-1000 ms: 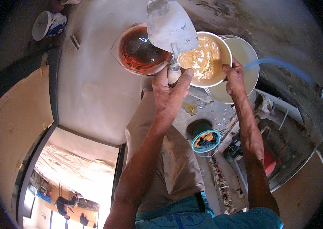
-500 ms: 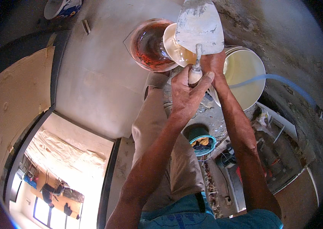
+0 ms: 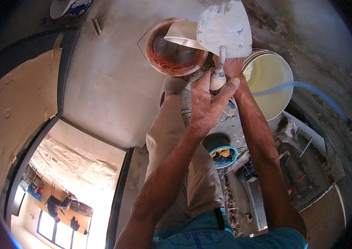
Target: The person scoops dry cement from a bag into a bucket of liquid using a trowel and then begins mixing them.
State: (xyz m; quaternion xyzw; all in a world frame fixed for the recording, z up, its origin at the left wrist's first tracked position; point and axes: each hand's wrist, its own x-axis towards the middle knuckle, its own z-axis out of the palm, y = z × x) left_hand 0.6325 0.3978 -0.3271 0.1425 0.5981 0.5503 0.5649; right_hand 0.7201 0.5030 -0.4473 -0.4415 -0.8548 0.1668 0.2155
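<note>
trowel (image 3: 224, 31) stands with its broad grey blade pointing away from the person, and the left hand (image 3: 209, 101) is closed around its pale handle (image 3: 217, 82), the thumb lying along the near side. the right hand (image 3: 228, 64) reaches in behind the blade, its wrist just beside the left thumb; the blade covers its fingers, so i cannot tell how they are set.

a small cream tub (image 3: 182, 32) juts out to the left from behind the blade. it is tipped on its side, its mouth turned down over an orange-red bucket (image 3: 154, 64). the bucket's inside looks dark and wet, and a thin wire handle (image 3: 140, 46) sticks out at its left.

to the right of the hands stands a large cream bucket (image 3: 282, 99), with a clear bluish hose (image 3: 315, 88) running over its rim and into it. below, near the person's beige trousers (image 3: 165, 130), a turquoise bucket (image 3: 235, 155) holds dark and yellow-brown cloths (image 3: 222, 157). at the upper left another white and blue tub (image 3: 70, 7) is cut by the edge of the view, near a short narrow bar (image 3: 96, 26). a brown board (image 3: 26, 99) stands at the left, beside a bright opening.
</note>
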